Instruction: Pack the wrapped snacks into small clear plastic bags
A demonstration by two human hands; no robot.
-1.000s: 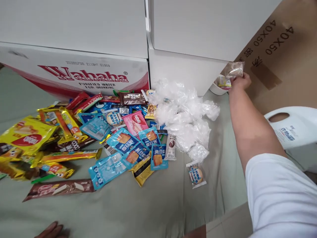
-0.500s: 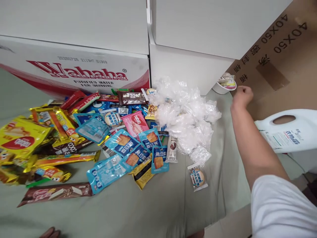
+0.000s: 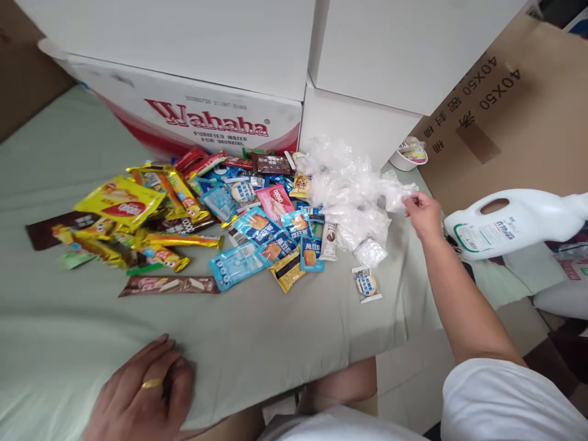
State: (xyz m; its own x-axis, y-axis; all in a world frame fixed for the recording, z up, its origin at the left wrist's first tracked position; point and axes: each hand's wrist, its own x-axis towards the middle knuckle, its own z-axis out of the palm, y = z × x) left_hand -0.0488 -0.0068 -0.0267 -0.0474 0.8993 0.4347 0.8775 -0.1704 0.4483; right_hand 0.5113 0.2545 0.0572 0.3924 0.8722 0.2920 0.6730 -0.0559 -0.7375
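Observation:
My right hand (image 3: 422, 215) has thumb and fingers pinched on the right edge of a heap of crumpled clear plastic wrap (image 3: 351, 190). My left hand (image 3: 142, 386), with a gold ring on one finger, rests palm down on the green cloth (image 3: 257, 331) and holds nothing. Left of the plastic lies a pile of packaged snacks: blue pouches (image 3: 250, 223), a yellow nabati bag (image 3: 122, 205), a pink nabati packet (image 3: 275, 202) and a brown wafer packet (image 3: 169, 285). A single wrapped biscuit (image 3: 366, 284) lies just below the plastic.
A Wahaha water carton (image 3: 206, 122) and white boxes (image 3: 362, 116) stand behind the pile. To the right are a small white tub (image 3: 407, 162) with packets inside, a brown cardboard box (image 3: 523, 122) and a white detergent bottle (image 3: 509, 229).
My right hand has moved from beside the white tub down to the plastic's right edge and now pinches it. The view has shifted, bringing my left hand more fully into sight.

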